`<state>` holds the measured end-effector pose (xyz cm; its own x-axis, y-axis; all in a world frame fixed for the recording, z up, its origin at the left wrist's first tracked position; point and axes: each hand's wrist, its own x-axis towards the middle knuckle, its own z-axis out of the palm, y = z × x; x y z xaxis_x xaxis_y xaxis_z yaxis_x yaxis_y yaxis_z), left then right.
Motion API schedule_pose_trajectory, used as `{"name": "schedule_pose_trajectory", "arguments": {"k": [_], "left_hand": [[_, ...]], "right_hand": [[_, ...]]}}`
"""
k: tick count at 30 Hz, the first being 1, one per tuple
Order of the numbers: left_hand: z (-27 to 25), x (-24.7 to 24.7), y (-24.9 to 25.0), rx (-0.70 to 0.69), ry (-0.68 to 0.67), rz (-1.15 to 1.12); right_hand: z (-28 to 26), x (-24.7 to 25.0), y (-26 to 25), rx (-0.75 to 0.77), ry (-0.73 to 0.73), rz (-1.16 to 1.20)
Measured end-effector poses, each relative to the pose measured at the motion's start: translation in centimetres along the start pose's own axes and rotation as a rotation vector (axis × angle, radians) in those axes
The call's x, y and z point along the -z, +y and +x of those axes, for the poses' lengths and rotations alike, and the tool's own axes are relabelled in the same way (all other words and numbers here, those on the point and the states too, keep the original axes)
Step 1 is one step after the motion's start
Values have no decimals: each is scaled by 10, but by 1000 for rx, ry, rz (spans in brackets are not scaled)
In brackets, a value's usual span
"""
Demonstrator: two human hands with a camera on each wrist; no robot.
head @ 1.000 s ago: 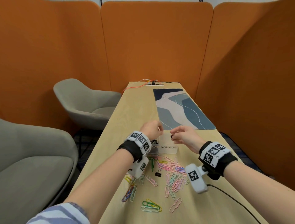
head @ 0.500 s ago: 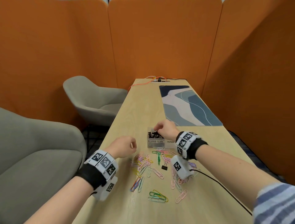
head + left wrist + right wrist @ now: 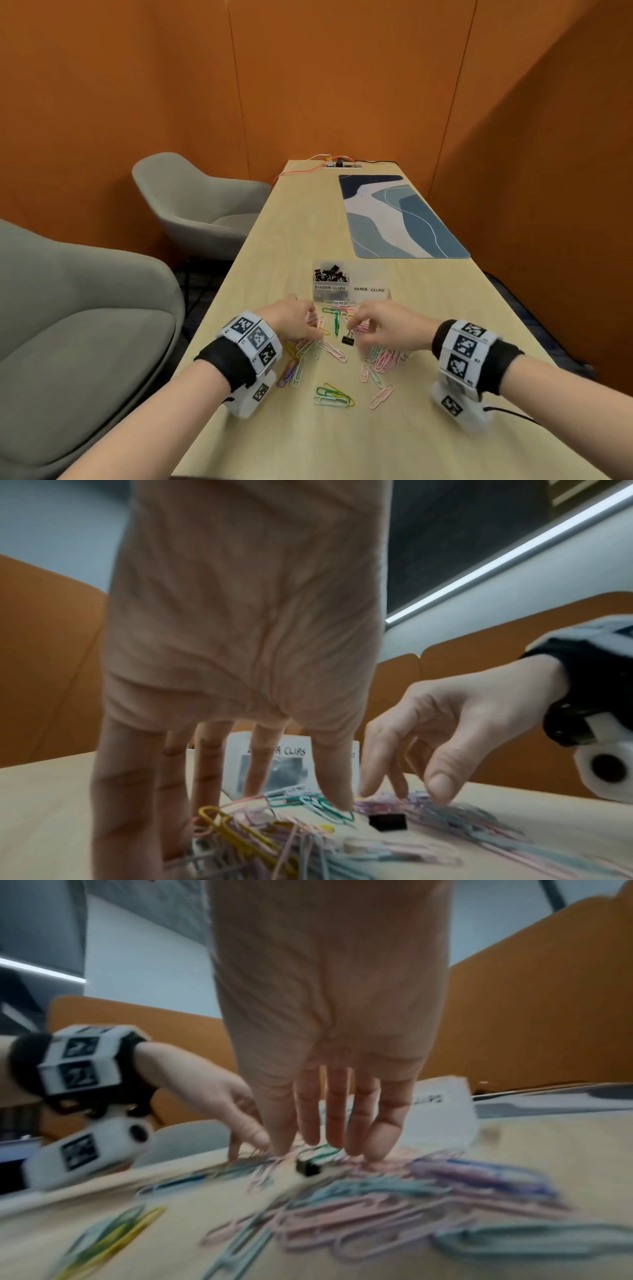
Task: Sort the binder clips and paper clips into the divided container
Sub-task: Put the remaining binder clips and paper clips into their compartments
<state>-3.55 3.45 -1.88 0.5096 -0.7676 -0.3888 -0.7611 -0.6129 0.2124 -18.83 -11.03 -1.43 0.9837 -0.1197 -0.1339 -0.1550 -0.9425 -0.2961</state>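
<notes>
A clear divided container point(image 3: 386, 294) stands past the pile; its left cell, labelled BINDER CLIPS, holds several black binder clips point(image 3: 330, 274), and the PAPER CLIPS cell looks bare. Coloured paper clips point(image 3: 380, 363) lie scattered in front of it. One black binder clip point(image 3: 347, 340) point(image 3: 387, 821) point(image 3: 308, 1167) lies loose among them, between my hands. My left hand point(image 3: 313, 330) point(image 3: 257, 818) points straight fingers down into the left heap. My right hand point(image 3: 352, 330) point(image 3: 329, 1148) touches the clips just beyond the binder clip, with thumb and fingers apart.
The wooden table point(image 3: 298, 219) carries a blue patterned mat point(image 3: 397, 219) at the far right and a power strip with cables point(image 3: 339, 164) at the far end. Two grey armchairs point(image 3: 191, 205) stand to the left. Orange partitions enclose the space.
My right hand has left the binder clips cell and come down onto the pile. My left hand has moved right from beside the pile and straightened its fingers into the clips.
</notes>
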Motion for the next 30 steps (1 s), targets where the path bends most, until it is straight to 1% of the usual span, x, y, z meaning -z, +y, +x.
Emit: {"name": "schedule_pose_trajectory", "arguments": {"k": [1, 3, 6, 8, 10, 12, 15, 18, 19, 21, 23, 26, 30], "left_hand": [[1, -2, 3, 3, 13, 3], [4, -4, 11, 23, 44, 0], [10, -3, 21, 70, 89, 7], [14, -1, 26, 85, 119, 18], [19, 0, 28, 89, 140, 19], [23, 0, 28, 83, 144, 19], [26, 2, 26, 59, 122, -2], [27, 6, 20, 2, 94, -49], [26, 8, 18, -17, 85, -75], [26, 9, 12, -41, 85, -114], [29, 8, 6, -47, 95, -133], [32, 8, 1, -33, 85, -143], [34, 10, -4, -24, 91, -157]], "right_hand": [[3, -7, -6, 26, 1, -74], [10, -17, -16, 27, 19, -174], [15, -24, -23, 23, 43, -214], [16, -25, -23, 38, 34, -264], [14, -25, -20, 42, 24, -255], [8, -20, -16, 37, 43, -160], [7, 1, -6, -35, 151, 132], [27, 27, 5, -180, 232, 541], [37, 34, 8, -213, 251, 646], [60, 43, 11, -259, 291, 778], [81, 47, 10, -288, 305, 812], [99, 48, 5, -325, 261, 675], [100, 51, 6, -336, 248, 571]]}}
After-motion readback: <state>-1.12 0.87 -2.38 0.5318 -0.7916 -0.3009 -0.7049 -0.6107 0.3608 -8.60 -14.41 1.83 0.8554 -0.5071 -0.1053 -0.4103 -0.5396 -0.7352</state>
